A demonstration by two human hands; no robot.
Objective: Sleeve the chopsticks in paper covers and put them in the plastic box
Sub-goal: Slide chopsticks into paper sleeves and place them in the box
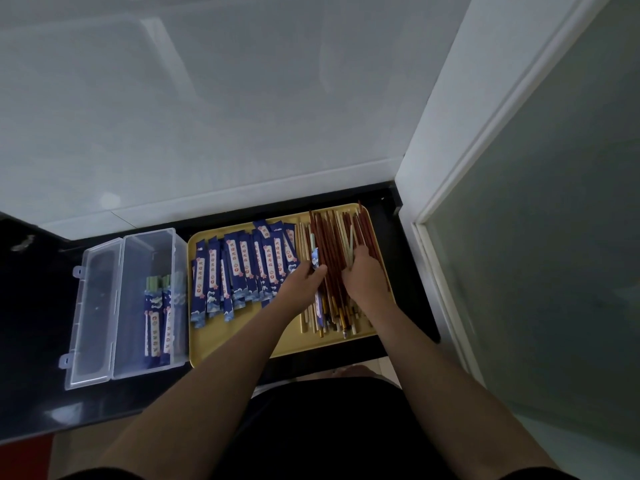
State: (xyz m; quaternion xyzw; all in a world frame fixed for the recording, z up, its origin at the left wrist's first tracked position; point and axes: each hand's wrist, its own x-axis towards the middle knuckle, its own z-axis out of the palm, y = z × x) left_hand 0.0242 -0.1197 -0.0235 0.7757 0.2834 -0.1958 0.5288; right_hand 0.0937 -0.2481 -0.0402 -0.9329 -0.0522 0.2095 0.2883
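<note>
Nearest the camera, two bare forearms reach forward over a dark lap to a flat yellow rectangular tray [239, 336] lying on a glossy black counter [34, 341]. The left hand [304, 277] pinches a slim blue printed paper cover [316, 268] between thumb and fingers, holding it upright over the sticks; the right hand [363, 277] is curled into the heap of loose chopsticks [332, 244], fingers closed around a pale one or two, though which exactly I cannot tell. The step in hand looks like picking a matched pair: it would go best to lift two of one colour, square their tips together, and keep the cover's mouth pinched open so both ends enter at once without creasing the thin paper. The sticks are long, straight and smooth, some reddish-brown, some cream, lying roughly parallel on the tray's right half. On its left half, the spare blue paper sleeves [242, 271] fan out, flat and overlapping. Just left of the tray, touching its edge, stands the clear plastic box [149, 306] with its hinged lid [93, 317] laid open, a few sleeved pairs [161, 320] already inside. Beyond rises a glossy white wall
</note>
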